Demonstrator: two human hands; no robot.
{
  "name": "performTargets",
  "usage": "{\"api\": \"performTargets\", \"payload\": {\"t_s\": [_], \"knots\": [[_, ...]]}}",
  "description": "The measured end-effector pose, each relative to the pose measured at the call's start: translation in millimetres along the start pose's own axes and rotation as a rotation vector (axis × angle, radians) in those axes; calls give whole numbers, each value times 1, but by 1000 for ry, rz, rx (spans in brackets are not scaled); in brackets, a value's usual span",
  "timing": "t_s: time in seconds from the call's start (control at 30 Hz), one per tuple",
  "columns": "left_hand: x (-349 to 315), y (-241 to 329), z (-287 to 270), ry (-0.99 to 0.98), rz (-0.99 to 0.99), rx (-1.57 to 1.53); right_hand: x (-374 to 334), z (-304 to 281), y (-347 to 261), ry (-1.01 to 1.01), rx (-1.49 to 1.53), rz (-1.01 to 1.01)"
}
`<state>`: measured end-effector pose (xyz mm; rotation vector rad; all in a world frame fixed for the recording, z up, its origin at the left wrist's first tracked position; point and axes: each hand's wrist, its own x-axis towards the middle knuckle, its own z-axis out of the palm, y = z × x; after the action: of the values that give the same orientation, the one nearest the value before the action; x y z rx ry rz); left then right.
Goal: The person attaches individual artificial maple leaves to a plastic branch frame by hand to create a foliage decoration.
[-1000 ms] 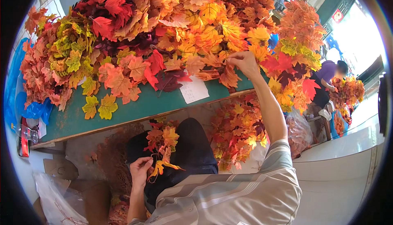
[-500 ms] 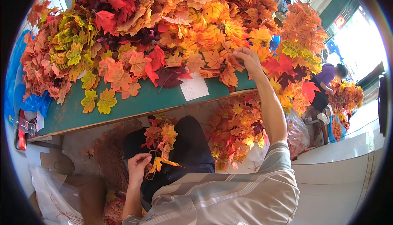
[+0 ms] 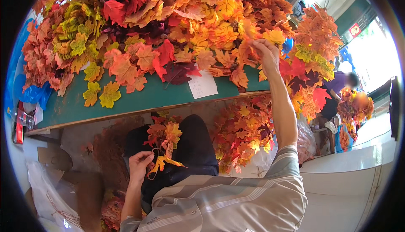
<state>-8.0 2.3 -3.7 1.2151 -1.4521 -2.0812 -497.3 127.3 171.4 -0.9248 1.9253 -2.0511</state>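
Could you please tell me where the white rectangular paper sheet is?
In the head view, the white paper sheet lies mid-picture on the green tabletop near its front edge, right of the maroon lobed leaf and left of the right hand.

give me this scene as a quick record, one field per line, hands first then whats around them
left hand: thumb and finger pinching the stem of a leaf sprig, low over the lap
right hand: raised to orange leaves at the leaf heap; whether it grips one is unclear
surface: green table, bearing the heap
heap colours: red, orange, yellow, yellow-green, dark purple
on table front: white paper slip, partly under leaves
below table edge: leaf cluster, mostly orange and red
far right: another person in a purple top
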Motion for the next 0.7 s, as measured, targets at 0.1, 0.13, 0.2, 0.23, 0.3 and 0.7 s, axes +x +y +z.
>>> {"api": "performTargets", "payload": {"t_s": [0.1, 0.13, 0.2, 0.23, 0.3, 0.7], "knots": [[0, -5, -4, 3, -20, -11, -5, -1, -5, 113, -92, -82], [1, -5, -5, -12, -22, -2, -11, -3, -11, 107, -180, -143], [1, -1, -7, 16, -41, 6, -31, 12, -28, 71, -185, -221], [1, 1, -8, 11, -49, 30, -43, 21, -40, 51, -109, -232], [11, -2, -11, -29, -44, 6, -70, 37, -65, -57, -138, -118], [19, 19, 7, -212, 124, -58, -227, 211, 7, -1295, 306, 259]]}}
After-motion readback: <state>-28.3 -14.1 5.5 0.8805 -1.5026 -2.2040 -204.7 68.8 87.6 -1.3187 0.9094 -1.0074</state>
